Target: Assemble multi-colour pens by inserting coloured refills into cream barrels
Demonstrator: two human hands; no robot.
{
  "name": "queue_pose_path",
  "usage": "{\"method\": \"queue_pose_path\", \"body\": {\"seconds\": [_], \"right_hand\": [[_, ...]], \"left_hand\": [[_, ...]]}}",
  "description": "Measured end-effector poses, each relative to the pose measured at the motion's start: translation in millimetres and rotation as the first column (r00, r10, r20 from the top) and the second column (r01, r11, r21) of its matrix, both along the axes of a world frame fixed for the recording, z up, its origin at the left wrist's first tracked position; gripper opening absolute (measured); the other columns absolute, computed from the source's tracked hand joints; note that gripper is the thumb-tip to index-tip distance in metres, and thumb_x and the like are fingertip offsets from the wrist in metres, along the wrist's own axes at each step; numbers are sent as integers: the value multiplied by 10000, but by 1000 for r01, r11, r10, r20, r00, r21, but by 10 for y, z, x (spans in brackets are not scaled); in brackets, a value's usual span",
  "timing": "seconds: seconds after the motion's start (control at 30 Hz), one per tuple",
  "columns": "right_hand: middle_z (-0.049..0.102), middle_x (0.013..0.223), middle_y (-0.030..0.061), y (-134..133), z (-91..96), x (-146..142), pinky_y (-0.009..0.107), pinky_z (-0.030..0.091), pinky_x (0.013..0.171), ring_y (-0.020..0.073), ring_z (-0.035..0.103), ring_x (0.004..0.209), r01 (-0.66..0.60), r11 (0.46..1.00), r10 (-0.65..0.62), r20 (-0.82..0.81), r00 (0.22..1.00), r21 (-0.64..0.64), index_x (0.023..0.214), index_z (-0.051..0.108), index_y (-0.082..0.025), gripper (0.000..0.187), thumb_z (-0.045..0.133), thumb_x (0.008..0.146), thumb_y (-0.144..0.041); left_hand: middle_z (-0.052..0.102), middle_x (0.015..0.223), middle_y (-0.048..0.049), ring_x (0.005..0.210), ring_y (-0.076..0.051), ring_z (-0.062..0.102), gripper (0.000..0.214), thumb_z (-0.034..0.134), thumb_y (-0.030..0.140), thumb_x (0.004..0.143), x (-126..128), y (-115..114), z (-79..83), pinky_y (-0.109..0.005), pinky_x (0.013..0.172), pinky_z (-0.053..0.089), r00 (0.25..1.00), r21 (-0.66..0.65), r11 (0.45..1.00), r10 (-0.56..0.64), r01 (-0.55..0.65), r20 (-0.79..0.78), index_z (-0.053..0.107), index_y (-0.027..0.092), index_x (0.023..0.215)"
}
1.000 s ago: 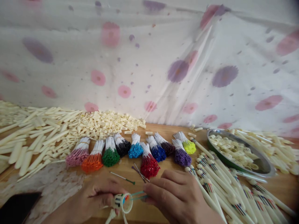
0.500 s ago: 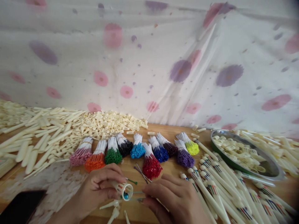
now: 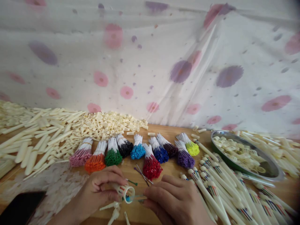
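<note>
My left hand (image 3: 103, 184) is closed around a cream pen barrel (image 3: 130, 190), its round open end turned to the right. Coloured pieces show through the barrel's slots, and something blue sits inside the mouth. My right hand (image 3: 171, 197) pinches thin pen refills (image 3: 140, 196) whose ends reach the barrel's opening; their exact number is hidden by the fingers. Just beyond the hands lie a green-tipped refill (image 3: 132, 182) and a few loose refills (image 3: 143, 174). Small cream plastic parts (image 3: 114, 214) rest on the table below the left hand.
Bundles of coloured refills, such as the red bundle (image 3: 152, 164) and orange bundle (image 3: 96, 157), stand in a row. Cream barrels (image 3: 35, 137) pile up left. Multicolour pens (image 3: 217, 187) and a metal bowl (image 3: 278, 175) of clips are right. A phone (image 3: 22, 206) lies front left.
The barrel's mouth has tipped slightly and shifted a little to the right and down. The blue piece inside looks deeper in. My right hand has barely moved.
</note>
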State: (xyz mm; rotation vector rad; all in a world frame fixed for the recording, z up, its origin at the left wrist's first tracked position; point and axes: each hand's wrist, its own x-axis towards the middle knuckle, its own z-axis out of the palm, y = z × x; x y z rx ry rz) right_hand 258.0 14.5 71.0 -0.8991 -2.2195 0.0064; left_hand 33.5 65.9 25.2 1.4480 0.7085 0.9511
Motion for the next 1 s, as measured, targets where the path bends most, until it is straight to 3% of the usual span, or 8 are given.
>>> {"method": "queue_pose_path", "body": {"seconds": [0.5, 0.7, 0.8, 1.0], "right_hand": [[657, 604, 24, -8, 14, 9, 235, 400, 442, 125, 545, 486, -1, 1000, 1, -20, 1000, -21, 783, 625, -144, 207, 479, 911, -216], [666, 605, 13, -24, -27, 6, 216, 420, 458, 120, 588, 499, 51, 996, -56, -65, 996, -71, 800, 629, -158, 176, 495, 899, -215], [665, 615, 4, -34, -34, 19, 200, 423, 468, 114, 601, 516, 103, 989, -113, -105, 988, -102, 810, 631, -164, 160, 503, 892, -213], [660, 610, 2, -23, -103, -10, 191, 411, 460, 110, 604, 506, 120, 987, -137, -161, 977, -111, 788, 633, -162, 187, 495, 896, -228]], "left_hand": [[647, 788, -35, 738, -160, 627, 170, 795, 255, 631, 12, -21, 19, -211, 639, 516, 999, -17, 999, -27, 28, 21, 774, 282, 798], [655, 785, -15, 769, -159, 634, 207, 800, 181, 626, 3, -21, 16, -223, 689, 526, 997, 177, 981, 75, -74, 2, 753, 279, 803], [645, 792, 3, 767, -146, 635, 227, 773, 146, 659, 1, -30, -2, -206, 667, 539, 991, 363, 923, 134, -127, 7, 719, 279, 835], [619, 823, 8, 819, -140, 607, 227, 667, 59, 734, -2, -79, 20, -210, 722, 535, 945, 677, 700, 327, -229, -19, 667, 249, 859]]}}
